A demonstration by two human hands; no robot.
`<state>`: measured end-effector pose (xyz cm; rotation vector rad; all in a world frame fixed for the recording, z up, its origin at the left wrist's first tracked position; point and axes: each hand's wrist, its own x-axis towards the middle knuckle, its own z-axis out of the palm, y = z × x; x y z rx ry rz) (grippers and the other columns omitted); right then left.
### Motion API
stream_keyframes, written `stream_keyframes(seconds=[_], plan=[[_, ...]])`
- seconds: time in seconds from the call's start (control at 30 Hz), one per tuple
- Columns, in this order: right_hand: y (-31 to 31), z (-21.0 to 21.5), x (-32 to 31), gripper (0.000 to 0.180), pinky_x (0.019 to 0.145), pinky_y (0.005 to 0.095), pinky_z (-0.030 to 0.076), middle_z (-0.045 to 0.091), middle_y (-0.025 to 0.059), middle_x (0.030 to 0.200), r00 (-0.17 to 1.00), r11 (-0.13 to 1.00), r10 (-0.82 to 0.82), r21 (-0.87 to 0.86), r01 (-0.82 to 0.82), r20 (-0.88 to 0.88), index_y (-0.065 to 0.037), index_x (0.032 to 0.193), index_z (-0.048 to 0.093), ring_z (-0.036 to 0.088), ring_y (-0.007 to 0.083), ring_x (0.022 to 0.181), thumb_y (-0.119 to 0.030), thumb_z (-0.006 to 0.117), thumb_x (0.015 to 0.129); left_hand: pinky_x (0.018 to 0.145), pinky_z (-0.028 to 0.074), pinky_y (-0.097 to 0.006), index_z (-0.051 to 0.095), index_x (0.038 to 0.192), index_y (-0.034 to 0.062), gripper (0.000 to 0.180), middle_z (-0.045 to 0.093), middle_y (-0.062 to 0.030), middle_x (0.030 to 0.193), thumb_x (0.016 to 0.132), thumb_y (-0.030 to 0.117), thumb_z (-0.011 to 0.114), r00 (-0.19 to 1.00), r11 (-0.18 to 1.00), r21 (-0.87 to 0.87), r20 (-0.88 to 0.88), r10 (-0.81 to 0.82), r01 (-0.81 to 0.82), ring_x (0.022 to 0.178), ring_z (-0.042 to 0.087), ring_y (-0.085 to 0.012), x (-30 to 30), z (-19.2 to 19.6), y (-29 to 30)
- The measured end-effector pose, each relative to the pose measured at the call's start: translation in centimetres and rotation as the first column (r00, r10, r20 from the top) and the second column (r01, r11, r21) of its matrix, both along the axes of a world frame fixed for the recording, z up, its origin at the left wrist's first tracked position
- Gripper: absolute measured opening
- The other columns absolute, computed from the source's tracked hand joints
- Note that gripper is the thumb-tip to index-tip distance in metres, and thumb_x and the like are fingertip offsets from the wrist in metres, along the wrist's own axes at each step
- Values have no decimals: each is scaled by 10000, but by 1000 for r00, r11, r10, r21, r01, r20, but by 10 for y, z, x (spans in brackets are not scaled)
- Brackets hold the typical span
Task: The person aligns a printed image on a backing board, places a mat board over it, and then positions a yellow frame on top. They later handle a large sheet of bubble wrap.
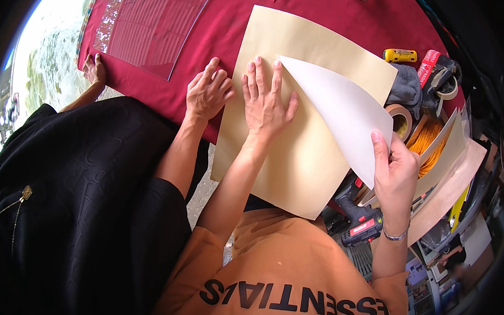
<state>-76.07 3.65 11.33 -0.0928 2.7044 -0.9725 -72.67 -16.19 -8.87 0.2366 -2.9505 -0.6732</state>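
A large cream sheet (289, 37) lies at a slant over the red cloth. My left hand (265, 104) rests flat on it, fingers spread, holding nothing. A smooth white layer (339, 113) rises from the cream surface in a curved flap, coming to a point near my left fingertips. At its lower right edge my right hand (396, 163) pinches this white flap between thumb and fingers. Whether the flap is a separate sheet or the cream sheet's underside, I cannot tell. Just left of my left hand, a co-worker's hand (209, 89) touches the cloth beside the sheet.
A clear plastic sheet (153, 27) lies at the far left, near the co-worker's other hand (95, 71). Along the right sit a yellow tool (399, 55), a grey cloth (406, 85), tape rolls (399, 119) and orange cord (429, 140). A cordless drill (359, 215) is below.
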Motion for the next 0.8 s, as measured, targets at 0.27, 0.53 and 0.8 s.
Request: stream_keyframes(seconds=[0.27, 0.53, 0.8], plan=[[2, 0, 1, 207, 498, 334, 429, 560, 185, 598, 999, 1000, -16, 19, 16, 28, 76, 972, 646, 566, 243, 477, -121, 582, 979, 1174, 165, -540, 329, 1504, 109, 785, 225, -262, 1556, 842, 371, 660, 1000, 1000, -7, 4, -2, 2, 1459, 198, -413, -1, 1, 0], [2, 3, 1, 206, 511, 335, 448, 593, 191, 626, 992, 997, -83, 10, 82, 94, 70, 998, 655, 610, 253, 510, -124, 589, 976, 1175, 160, -538, 343, 1494, 92, 765, 222, -266, 1556, 850, 368, 651, 1000, 1000, -13, 10, -6, 6, 1459, 196, -413, -1, 2, 1], [11, -2, 1, 223, 526, 335, 451, 602, 188, 646, 998, 996, -60, 61, 59, 12, 72, 951, 644, 590, 223, 515, -141, 586, 984, 1172, 167, -540, 366, 1492, 116, 747, 232, -264, 1553, 847, 365, 649, 1000, 1000, -9, -6, 2, -2, 1456, 203, -416, 0, 0, 1]])
